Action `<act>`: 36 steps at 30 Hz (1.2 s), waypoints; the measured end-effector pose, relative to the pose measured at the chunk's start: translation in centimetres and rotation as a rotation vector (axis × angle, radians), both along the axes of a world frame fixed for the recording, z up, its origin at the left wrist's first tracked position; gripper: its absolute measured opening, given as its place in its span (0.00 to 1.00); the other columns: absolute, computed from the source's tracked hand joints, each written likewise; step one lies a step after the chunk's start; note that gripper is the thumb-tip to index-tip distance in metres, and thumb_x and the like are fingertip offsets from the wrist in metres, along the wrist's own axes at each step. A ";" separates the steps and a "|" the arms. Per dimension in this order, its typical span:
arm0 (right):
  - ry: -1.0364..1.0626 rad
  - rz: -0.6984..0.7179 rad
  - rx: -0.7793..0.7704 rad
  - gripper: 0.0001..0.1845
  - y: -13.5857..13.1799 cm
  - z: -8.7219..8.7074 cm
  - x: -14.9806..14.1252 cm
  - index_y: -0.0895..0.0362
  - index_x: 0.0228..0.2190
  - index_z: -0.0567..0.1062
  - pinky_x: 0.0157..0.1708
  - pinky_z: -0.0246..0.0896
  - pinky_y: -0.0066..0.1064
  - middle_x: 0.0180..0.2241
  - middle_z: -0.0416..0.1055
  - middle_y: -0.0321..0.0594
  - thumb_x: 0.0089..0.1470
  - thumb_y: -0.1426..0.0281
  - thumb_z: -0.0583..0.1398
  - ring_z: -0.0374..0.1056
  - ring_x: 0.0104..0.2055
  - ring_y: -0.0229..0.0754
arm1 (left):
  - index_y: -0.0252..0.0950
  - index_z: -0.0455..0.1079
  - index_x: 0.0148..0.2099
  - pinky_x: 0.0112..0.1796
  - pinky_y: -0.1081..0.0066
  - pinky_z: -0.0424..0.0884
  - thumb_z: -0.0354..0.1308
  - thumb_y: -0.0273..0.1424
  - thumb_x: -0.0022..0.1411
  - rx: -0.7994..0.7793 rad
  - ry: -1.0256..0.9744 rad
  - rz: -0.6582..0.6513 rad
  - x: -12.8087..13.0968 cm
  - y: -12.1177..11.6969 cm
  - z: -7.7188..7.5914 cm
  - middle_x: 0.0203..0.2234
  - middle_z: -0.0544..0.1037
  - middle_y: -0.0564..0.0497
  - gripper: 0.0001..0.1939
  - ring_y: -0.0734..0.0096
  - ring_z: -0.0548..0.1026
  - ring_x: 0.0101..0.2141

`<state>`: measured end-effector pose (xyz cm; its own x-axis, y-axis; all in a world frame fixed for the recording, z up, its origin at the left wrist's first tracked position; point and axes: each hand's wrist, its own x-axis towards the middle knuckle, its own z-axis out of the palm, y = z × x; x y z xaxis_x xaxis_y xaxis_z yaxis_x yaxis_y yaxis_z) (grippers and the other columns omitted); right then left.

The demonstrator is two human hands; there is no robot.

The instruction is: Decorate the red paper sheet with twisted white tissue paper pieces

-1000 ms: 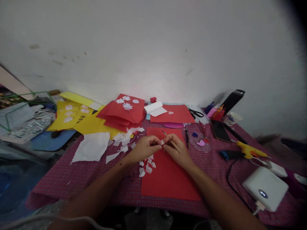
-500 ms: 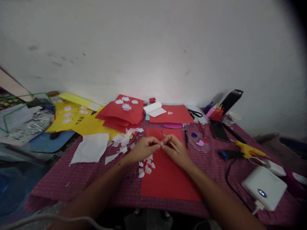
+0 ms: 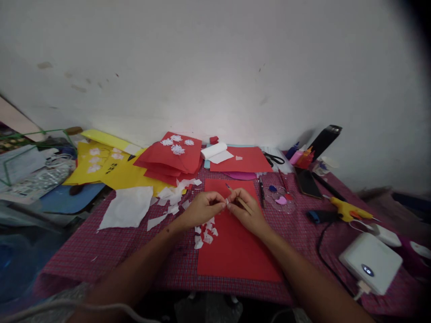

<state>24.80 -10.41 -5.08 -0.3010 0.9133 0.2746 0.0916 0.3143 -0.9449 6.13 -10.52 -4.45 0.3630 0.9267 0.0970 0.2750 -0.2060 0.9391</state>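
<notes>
Fingertips nearly meeting, the left hand (image 3: 206,209) and right hand (image 3: 248,211) pinch a small scrap of white paper (image 3: 226,202) between them, above the upper part of a red sheet (image 3: 240,253). The right hand also grips a slim paintbrush (image 3: 246,206), its tip toward eleven o'clock.

Taking the hands as the clock's centre, torn white pieces (image 3: 206,234) lie at seven o'clock, covering part of the sheet's left edge. At nine, a larger white paper square (image 3: 127,207) rests on the plaid-covered table (image 3: 116,251); nearer, toward ten, are loose strips (image 3: 172,194). Beyond them are yellow sheets (image 3: 116,176) with pink blossoms, and at eleven a red paper stack (image 3: 158,158) bearing white flowers.

At twelve, a white paper roll (image 3: 215,150) touches another red sheet; black-handled scissors (image 3: 275,159) lie at one. Paint bottles (image 3: 297,155), a tilted-looking black flask (image 3: 326,141) and a dark phone (image 3: 308,183) crowd two o'clock.

A black pen (image 3: 261,193) lies just beside the red sheet's right edge, between it and a clear palette (image 3: 280,201) at three. Farther out are a yellow glue gun (image 3: 346,211) and, at four, a white box (image 3: 372,260) with a lit display.
</notes>
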 end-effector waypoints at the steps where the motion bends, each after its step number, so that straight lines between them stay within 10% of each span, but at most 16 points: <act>1: 0.001 0.002 -0.005 0.06 0.0 0.0 0.0 0.53 0.31 0.68 0.35 0.59 0.31 0.30 0.67 0.35 0.53 0.67 0.62 0.63 0.32 0.40 | 0.33 0.74 0.36 0.27 0.76 0.61 0.56 0.34 0.59 -0.001 -0.004 -0.004 0.0 0.0 -0.1 0.26 0.74 0.53 0.10 0.76 0.66 0.25; 36: -0.071 0.049 0.058 0.04 -0.2 0.2 0.1 0.54 0.31 0.67 0.33 0.56 0.30 0.29 0.63 0.34 0.53 0.71 0.60 0.60 0.31 0.39 | 0.32 0.72 0.36 0.26 0.77 0.59 0.56 0.33 0.60 -0.034 -0.027 -0.079 -0.4 0.3 -0.9 0.23 0.70 0.55 0.09 0.79 0.64 0.24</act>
